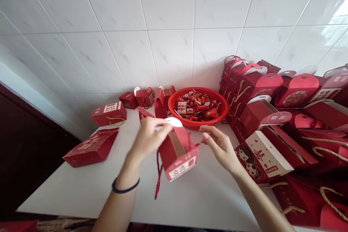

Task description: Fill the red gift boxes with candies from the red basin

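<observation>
My left hand (152,134) pinches the upper edge of a small red gift box (178,161) by its pale rounded flap. The box is tilted above the white table, with its top partly open and a printed label on its near end. A dark red cord (158,181) dangles from its left side, and more cord shows at its right edge. Just right of the box is my right hand (219,146), its fingers apart and nothing in them. Behind both hands, a red plastic basin (225,114) holds many red-wrapped sweets (199,105).
Stacked red gift boxes (261,85) with rope handles crowd the right side. Several smaller boxes stand along the wall at left, including a labelled box (106,114) and a larger box lying down (92,146). A tiled wall (168,54) bounds the white table (89,188) behind.
</observation>
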Available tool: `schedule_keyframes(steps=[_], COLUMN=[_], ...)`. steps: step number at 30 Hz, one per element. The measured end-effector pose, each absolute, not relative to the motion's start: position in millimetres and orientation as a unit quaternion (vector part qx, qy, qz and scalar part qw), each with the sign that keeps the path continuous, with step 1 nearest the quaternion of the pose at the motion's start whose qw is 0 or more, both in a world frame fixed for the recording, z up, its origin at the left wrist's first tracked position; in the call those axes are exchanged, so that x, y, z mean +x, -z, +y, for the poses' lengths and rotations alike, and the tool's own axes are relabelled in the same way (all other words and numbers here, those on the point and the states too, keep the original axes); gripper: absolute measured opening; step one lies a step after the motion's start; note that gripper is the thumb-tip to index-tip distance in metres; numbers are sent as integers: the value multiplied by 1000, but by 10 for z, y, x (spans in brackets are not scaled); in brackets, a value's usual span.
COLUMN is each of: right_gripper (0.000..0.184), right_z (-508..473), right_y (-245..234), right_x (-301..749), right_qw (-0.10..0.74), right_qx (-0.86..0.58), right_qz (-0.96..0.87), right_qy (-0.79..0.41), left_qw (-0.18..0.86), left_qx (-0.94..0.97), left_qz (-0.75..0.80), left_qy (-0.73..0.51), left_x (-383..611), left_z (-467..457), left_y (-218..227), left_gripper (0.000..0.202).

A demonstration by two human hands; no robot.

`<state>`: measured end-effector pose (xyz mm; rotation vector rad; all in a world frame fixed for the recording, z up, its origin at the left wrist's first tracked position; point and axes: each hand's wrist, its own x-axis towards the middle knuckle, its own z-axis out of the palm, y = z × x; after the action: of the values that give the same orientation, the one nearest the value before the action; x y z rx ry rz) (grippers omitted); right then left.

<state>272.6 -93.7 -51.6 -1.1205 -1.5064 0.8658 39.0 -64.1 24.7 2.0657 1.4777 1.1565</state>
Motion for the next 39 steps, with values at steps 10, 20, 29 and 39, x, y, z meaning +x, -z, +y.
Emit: schedule_keyframes(steps=[10,20,29,39], right_gripper=[66,41,74,87], right_z=[-994,-976,-1040,-1107], right_y=[604,459,677,884], right_x=[2696,2769,2900,2748], right_qw=[462,320,349,396], right_qx=[-476,-363,-520,-468], right_qz=[-670,-822,-665,-579], right_qy=[-333,-302,-406,-537], left_qw=[416,572,592,568], left_qx=[741,705,713,731], left_qz=[449,352,338,348], left_qy=[-276,-228,-165,-145], left_x=[584,210,-26,-130], left_z=[-489,-223,-144,-142], left_y=[192,311,566,532], left_gripper=[23,62,87,86])
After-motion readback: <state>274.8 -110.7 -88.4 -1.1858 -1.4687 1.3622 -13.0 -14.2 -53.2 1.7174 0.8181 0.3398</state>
